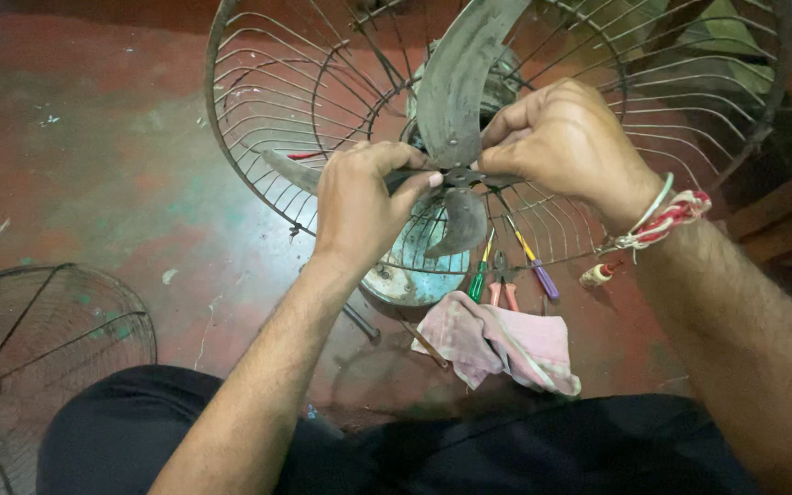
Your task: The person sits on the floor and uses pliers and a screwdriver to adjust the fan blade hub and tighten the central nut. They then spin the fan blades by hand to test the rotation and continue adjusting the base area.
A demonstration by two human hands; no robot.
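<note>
Fan blades [456,92]: grey metal, dusty. They sit at the middle of the wire cage, in front of the motor. The largest blade has its long axis running from the hub up toward the top of the view, leaning slightly right. A shorter blade [462,225] curves down from the hub. A third [291,170] points left, seen nearly edge-on.

Hub [460,174]: small dark centre where the blades meet, between my two hands, mostly hidden by my fingers.

Left hand [359,206]: my fingers are curled closed around the hub from the left, thumb tip pressing against its centre.

Right hand [561,137]: closed over the hub from the right, fingertips bunched at the base of the large blade. A red and white thread band [666,220] circles the wrist.

Wire cage [258,119]: round rear guard of the fan, surrounding the blades, tilted toward me.

Motor [506,78]: behind the blades, largely covered.

Fan base [410,270]: pale blue and round, on the floor below the hub.

Screwdrivers [478,280]: one green handle and one purple handle [545,280], lying just right of the base, with red-handled pliers [503,291] between them.

Cloth [501,344]: pink, crumpled, near my knees.

Second guard [38,348]: loose wire grille, lying flat on the red floor [93,147] at far left.
</note>
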